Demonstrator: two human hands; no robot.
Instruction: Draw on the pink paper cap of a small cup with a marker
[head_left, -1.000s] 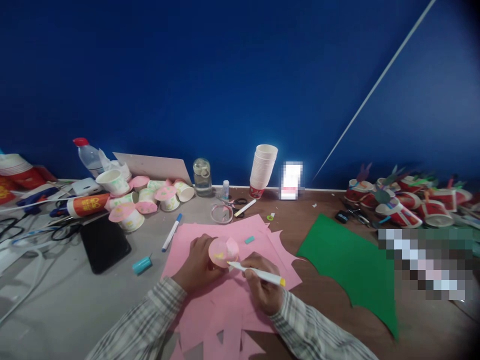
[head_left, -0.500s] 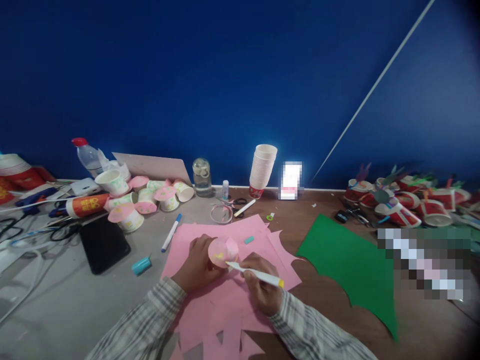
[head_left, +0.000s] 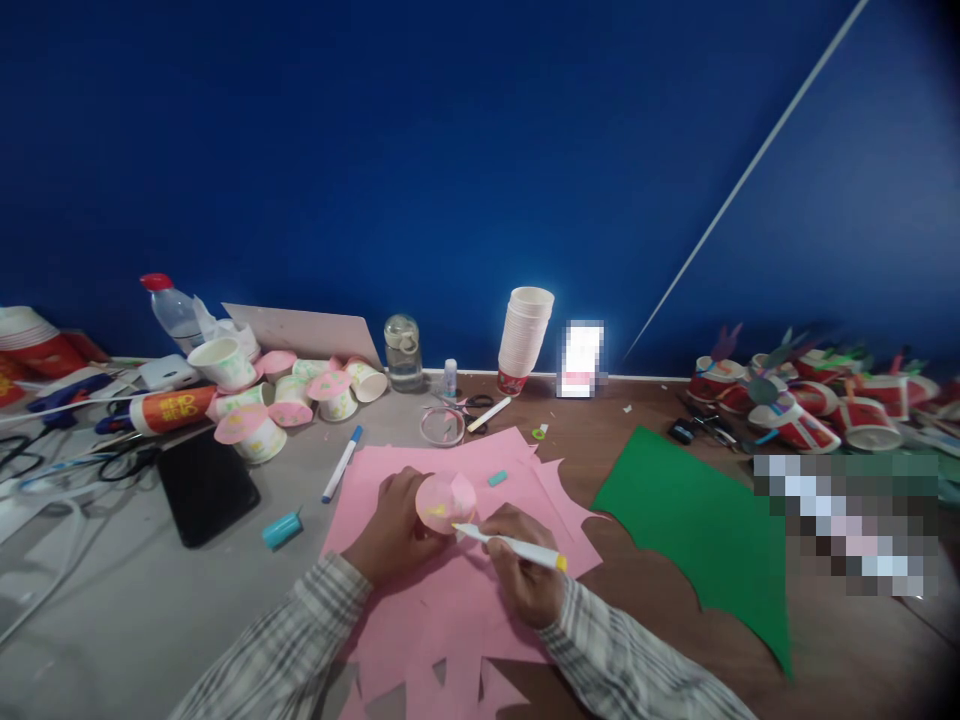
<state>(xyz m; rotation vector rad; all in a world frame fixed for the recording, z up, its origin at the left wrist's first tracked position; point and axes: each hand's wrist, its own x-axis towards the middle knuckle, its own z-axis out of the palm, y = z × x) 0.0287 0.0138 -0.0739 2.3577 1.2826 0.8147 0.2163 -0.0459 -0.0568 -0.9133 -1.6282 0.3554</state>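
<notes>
Your left hand (head_left: 394, 525) grips a small cup with a pink paper cap (head_left: 445, 500), fingers wrapped around its far side, holding it tipped toward you just above the pink paper sheets (head_left: 450, 620). The cap carries a yellow mark on its lower left face. Your right hand (head_left: 525, 575) is clenched around a white marker with a yellow end cap (head_left: 510, 545). The marker lies slanted, its tip touching the lower edge of the pink cap and its yellow end pointing back toward your right wrist. Both hands rest over the pink sheets, which cover the desk (head_left: 112, 600) directly beneath them.

Just beyond your right hand lies a small teal eraser-like piece (head_left: 498, 479) on the pink paper. To the left of your left hand lie a blue-capped pen (head_left: 343, 464) and a teal cap (head_left: 281, 529), with a black tablet (head_left: 206, 488) further left. Beyond these, well apart from your left hand, sits a cluster of finished pink-capped cups (head_left: 289, 395). Ahead of both hands, near the blue wall (head_left: 450, 150), stand a glass jar (head_left: 403, 352) and a stack of white paper cups (head_left: 525, 340). To the right of your right hand lies a green paper sheet (head_left: 697, 530), and beyond it a pile of red cups (head_left: 810, 405).
</notes>
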